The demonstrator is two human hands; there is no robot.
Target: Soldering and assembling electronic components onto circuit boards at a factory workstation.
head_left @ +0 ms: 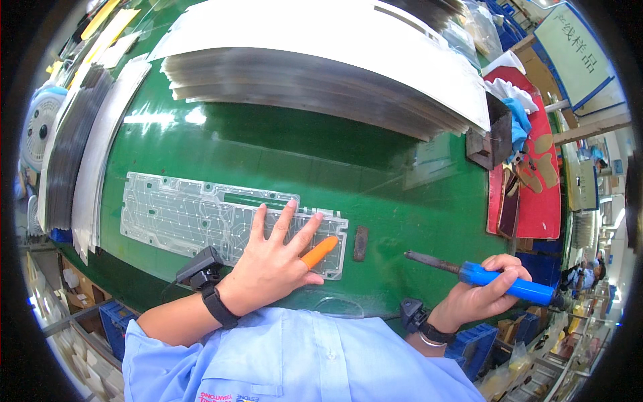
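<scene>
A clear plastic keyboard membrane (171, 208), printed with fine lines and dots, lies on the green tabletop. My left hand (274, 258) rests on its right half, palm down with fingers spread. An orange finger cot (321, 252) covers the index finger. Out to the right, my right hand (485, 295) is wrapped round the blue handle of a soldering iron (512, 285). The iron's dark metal shaft points left over the table, apart from the membrane. Between the membrane and the iron's tip lies a small dark bar (360, 243).
A tall stack of white-topped sheets (321, 40) spans the back. More sheets (100, 154) are piled at the left, near a fan (41, 128). At the right stand a dark metal block (491, 134) and a red mat (546, 201) with tan pieces.
</scene>
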